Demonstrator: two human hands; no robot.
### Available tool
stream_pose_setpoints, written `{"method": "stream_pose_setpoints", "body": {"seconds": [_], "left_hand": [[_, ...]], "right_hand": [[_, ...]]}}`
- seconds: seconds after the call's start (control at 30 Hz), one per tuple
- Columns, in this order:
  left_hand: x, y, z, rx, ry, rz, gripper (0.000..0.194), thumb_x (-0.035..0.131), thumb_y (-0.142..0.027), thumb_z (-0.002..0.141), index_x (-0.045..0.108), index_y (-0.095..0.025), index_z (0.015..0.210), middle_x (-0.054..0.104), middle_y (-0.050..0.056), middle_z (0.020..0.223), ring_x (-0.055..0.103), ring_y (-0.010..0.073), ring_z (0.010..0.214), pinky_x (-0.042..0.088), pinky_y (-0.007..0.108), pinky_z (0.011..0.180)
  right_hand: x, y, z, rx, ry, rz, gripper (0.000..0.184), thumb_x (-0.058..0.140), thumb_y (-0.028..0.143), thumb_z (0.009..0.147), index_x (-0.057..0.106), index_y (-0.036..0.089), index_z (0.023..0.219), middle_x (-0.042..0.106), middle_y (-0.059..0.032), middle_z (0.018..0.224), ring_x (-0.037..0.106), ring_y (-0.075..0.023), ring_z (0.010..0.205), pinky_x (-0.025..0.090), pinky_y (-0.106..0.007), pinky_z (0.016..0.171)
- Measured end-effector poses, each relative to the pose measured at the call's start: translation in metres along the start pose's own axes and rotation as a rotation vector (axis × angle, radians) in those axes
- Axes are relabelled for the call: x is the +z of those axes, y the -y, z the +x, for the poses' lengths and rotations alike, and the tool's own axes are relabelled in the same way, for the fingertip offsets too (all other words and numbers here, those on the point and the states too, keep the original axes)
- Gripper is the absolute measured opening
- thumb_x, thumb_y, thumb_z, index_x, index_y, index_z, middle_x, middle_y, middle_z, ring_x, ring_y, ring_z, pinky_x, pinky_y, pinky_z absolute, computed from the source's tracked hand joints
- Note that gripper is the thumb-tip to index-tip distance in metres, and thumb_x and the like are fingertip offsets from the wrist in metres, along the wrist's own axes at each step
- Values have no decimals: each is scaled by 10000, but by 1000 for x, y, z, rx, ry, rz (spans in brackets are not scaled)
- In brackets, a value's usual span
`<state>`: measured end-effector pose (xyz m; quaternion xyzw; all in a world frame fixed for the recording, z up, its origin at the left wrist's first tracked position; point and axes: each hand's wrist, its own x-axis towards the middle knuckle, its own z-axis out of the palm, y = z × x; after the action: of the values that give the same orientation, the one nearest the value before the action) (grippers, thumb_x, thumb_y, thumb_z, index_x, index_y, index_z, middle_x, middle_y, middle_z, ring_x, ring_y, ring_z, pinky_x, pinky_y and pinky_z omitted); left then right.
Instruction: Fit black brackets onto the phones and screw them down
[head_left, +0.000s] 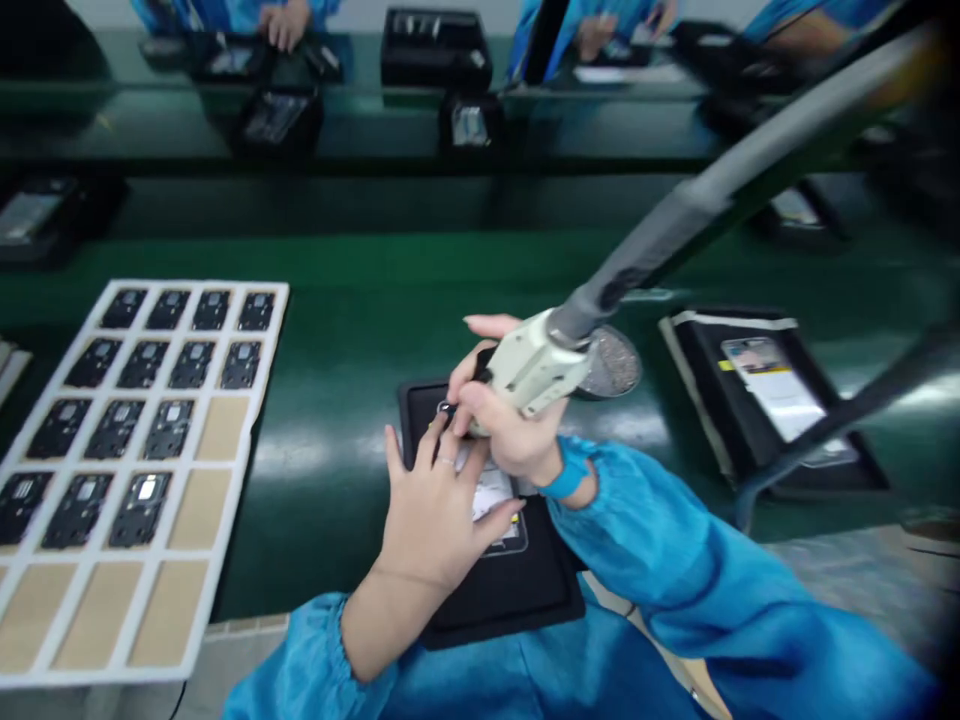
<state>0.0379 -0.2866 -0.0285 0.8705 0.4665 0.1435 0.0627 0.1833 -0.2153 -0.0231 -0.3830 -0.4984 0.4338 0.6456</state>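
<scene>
My right hand (517, 430) is wrapped round a pale electric screwdriver (536, 362), with a thick grey hose running up from it to the top right. The driver's tip points down at the upper end of a phone (495, 500); the exact contact spot is hidden by my fingers. My left hand (433, 505) lies over that phone with its fingers spread, its fingertips close to the driver's tip. The opened phone rests in a black tray (510, 605) in front of me, partly covered by both hands. Beside the driver stands a round dish (613, 362) of small metal parts, probably screws.
On the left a white gridded tray (238, 450) holds several black phone parts (142, 508). At right, another black tray (765, 470) carries a phone (780, 395), crossed by a dark cable (862, 405). Co-workers' hands (285, 22) and more trays are across the green bench (337, 400).
</scene>
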Motion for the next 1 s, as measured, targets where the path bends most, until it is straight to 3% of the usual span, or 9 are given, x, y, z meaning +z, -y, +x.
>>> {"method": "stream_pose_setpoints", "body": {"seconds": [0.1, 0.23, 0.33, 0.43, 0.53, 0.63, 0.7, 0.83, 1.0], "left_hand": [[0, -6, -8, 13, -103, 72, 512, 878, -533, 1042, 929, -312, 1500, 907, 224, 1542, 867, 548, 1402, 698, 925, 1214], [17, -21, -39, 169, -233, 137, 533, 833, -624, 894, 969, -545, 1403, 959, 64, 1454, 893, 509, 1368, 761, 782, 1226], [28, -27, -56, 409, -214, 166, 509, 827, -754, 745, 982, -664, 1222, 996, 13, 1253, 912, 537, 1293, 729, 711, 1308], [22, -24, -49, 451, -166, 108, 382, 826, -750, 790, 982, -670, 1129, 1002, -42, 1204, 947, 482, 1175, 779, 634, 1232], [1, -9, -17, 361, -125, 23, 271, 842, -490, 932, 983, -586, 1142, 997, -76, 1223, 963, 359, 1123, 839, 526, 1089], [-15, 17, 32, 241, -108, 35, 313, 809, -255, 1016, 968, -429, 1221, 985, 16, 1297, 951, 335, 1159, 824, 531, 1070], [-18, 39, 72, 137, -119, 66, 267, 769, -248, 1085, 952, -328, 1262, 959, 110, 1310, 933, 368, 1174, 799, 530, 997], [-19, 88, 148, -41, -167, 94, 383, 537, -288, 1199, 919, -281, 1233, 913, 116, 1200, 883, 344, 1004, 738, 483, 887], [-27, 122, 210, -150, -271, 58, 572, 359, -438, 1251, 895, -286, 1384, 886, 126, 1261, 860, 426, 1175, 701, 680, 1106]], "right_hand": [[1, 2, 5, -48, -10, 33, 603, 942, 763, 1054, 727, 466, 1533, 896, -8, 1094, 681, -236, 520, 651, -462, 468], [-17, 13, 18, -148, -73, 55, 521, 902, 704, 1117, 695, 476, 1538, 919, -12, 1228, 661, -208, 475, 620, -427, 424], [-46, 20, 31, -228, -148, 60, 458, 895, 686, 1130, 708, 445, 1471, 902, -8, 1191, 622, -186, 466, 590, -402, 422], [-77, 21, 43, -279, -218, 56, 466, 957, 652, 1096, 726, 359, 1375, 877, -15, 1107, 617, -162, 473, 538, -349, 427], [-98, 21, 52, -297, -255, 62, 460, 990, 609, 1079, 721, 304, 1293, 856, -9, 1045, 618, -136, 474, 516, -303, 436], [-110, 22, 56, -290, -251, 91, 475, 1009, 605, 1061, 724, 285, 1266, 848, -3, 1037, 628, -113, 486, 527, -272, 455], [-114, 26, 57, -268, -216, 126, 485, 1017, 609, 1048, 731, 280, 1261, 847, -4, 1032, 635, -110, 491, 530, -263, 457], [-112, 35, 56, -179, -49, 212, 481, 1020, 616, 1016, 749, 267, 1208, 843, -8, 980, 619, -119, 461, 507, -268, 425], [-94, 38, 51, -39, 142, 309, 408, 1019, 572, 970, 784, 305, 1170, 824, 13, 954, 645, -155, 497, 556, -316, 455]]}}
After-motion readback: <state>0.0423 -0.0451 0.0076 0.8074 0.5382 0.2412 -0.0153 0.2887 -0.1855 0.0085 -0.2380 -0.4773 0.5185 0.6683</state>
